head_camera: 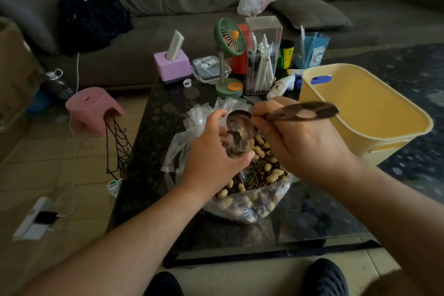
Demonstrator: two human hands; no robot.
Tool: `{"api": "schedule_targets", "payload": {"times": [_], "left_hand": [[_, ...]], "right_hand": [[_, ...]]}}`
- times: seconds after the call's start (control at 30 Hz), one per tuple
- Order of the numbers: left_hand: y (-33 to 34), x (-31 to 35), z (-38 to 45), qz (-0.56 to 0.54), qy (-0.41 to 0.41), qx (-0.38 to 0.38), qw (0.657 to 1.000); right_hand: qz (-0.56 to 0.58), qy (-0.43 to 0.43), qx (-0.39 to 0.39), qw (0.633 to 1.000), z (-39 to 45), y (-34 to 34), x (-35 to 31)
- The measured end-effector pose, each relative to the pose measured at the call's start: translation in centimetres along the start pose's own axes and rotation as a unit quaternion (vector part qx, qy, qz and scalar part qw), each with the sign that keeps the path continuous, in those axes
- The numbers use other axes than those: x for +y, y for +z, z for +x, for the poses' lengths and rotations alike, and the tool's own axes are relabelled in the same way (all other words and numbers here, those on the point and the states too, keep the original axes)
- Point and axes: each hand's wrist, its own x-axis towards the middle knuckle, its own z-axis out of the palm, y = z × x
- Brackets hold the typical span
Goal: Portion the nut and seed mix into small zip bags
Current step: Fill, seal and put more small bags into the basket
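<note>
The left hand [213,154] curls around a small clear zip bag [236,142], holding its mouth up just beside the right hand [300,142], which grips a metal spoon [242,125] tipped into it. Directly beneath both hands lies the big open bag of peanuts and sunflower seeds [254,175] — loose, light, prone to spill. The little bag looks flimsy and slick — best pinched at its stiffer zip rim.

Open clear bag [249,202] holds peanut-seed mix [266,168].

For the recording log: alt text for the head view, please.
The right hand tips a metal spoon into a small clear bag held by the left hand, over a big bag of peanuts and seeds on a dark table.
</note>
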Motion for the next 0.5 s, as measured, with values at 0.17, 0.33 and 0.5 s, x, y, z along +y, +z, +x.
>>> {"api": "schedule_targets", "payload": {"times": [0.17,0.33,0.5], "left_hand": [[-0.4,-0.1,-0.2,-0.01,-0.006,0.007,1.0],[-1.9,-0.1,0.4,-0.01,0.019,0.053,0.998],[-2.9,-0.1,0.5,0.015,0.035,0.073,0.997]], "right_hand": [[0.013,0.017,0.035,0.999,-0.6,0.0,0.4],[0.035,0.202,-0.004,0.979,-1.0,-0.5,2.1],[-0.028,0.201,-0.107,0.973,-2.2,0.9,3.3]]}}
